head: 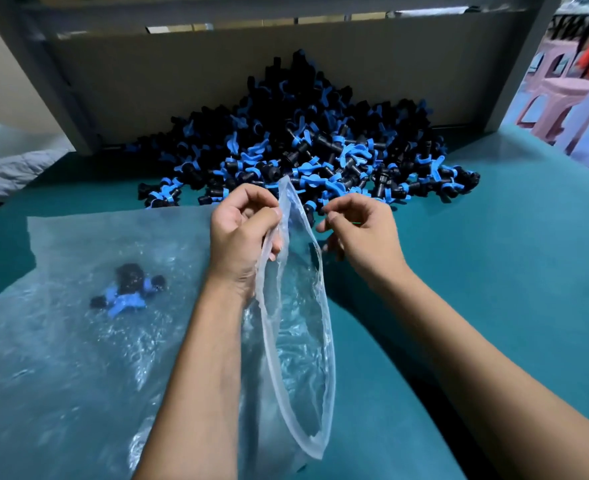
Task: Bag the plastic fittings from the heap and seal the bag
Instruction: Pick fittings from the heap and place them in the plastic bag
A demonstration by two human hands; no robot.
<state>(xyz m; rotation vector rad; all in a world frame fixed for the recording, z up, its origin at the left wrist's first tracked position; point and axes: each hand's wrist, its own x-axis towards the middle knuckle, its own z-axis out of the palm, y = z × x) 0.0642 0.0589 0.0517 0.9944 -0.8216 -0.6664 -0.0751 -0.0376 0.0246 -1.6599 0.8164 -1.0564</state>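
In front of the heap of fittings (303, 147), black bodies with blue handles piled on a teal table (511, 254), a clear bag (296, 323) is held upright with its mouth spread wide. The bag's rim is pinched near its far end by the left hand (241, 233), whose thumb and fingers are curled onto the plastic just short of the heap's front edge. The right hand (359, 230) is seen just to the right of the bag's rim, at the near edge of the heap, its fingers curled with the fingertips drawn together; whether a fitting is held between them cannot be told. No fitting is seen inside the held bag. To the left of the heap's near edge, a stack of flat clear bags (78, 341) is laid on the table, with a single fitting (127, 289) seen through the plastic. Behind the heap a grey board (182, 74) is stood upright.
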